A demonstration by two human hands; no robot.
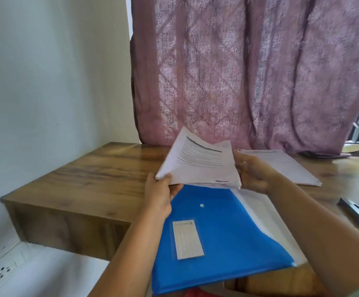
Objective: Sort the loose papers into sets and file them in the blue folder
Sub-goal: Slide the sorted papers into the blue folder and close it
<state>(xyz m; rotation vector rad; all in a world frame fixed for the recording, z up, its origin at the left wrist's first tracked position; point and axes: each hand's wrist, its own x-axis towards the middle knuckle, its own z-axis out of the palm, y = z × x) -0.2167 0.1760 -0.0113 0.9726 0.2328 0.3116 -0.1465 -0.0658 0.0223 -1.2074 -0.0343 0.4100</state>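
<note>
Head view: both hands, left hand point(159, 197) and right hand point(253, 173), grip a stack of papers point(202, 166) above the blue folder point(221, 239). Another pile point(281, 166) lies beyond the right hand; filing looks unfinished.

Wood-grain desk point(92, 181) w/ thick front edge, butted into the wall corner at left. On it: blue folder point(223, 239) lying flat near the front, white label facing up, its near edge overhanging the desk; white sheets point(268, 213) just beside its right edge; separate paper stack point(285, 166) further back right; dark pen point(356, 211) at far right.
</note>
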